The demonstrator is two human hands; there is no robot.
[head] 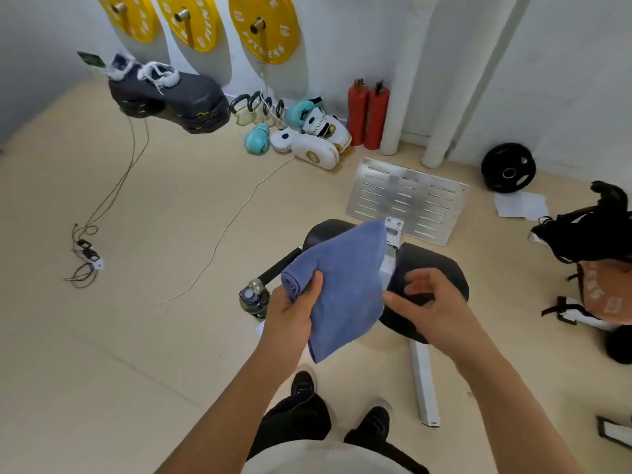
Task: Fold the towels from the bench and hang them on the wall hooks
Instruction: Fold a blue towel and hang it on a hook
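A blue towel [345, 285], folded over, hangs in the air above the black padded bench [431, 268]. My left hand [294, 309] grips its rolled left edge, thumb on top. Just right of the towel, my right hand [427, 302] hovers with fingers spread and holds nothing. No wall hooks are in view; three yellow weight plates [263, 27] hang on pegs on the far wall.
A water bottle [254, 299] stands on the floor left of the bench. A metal footplate [407, 200] lies beyond it. Boxing gloves and pads [314, 138], red extinguishers [367, 114], a black plate [508, 167], cables [102, 206] and bags [595, 241] lie around.
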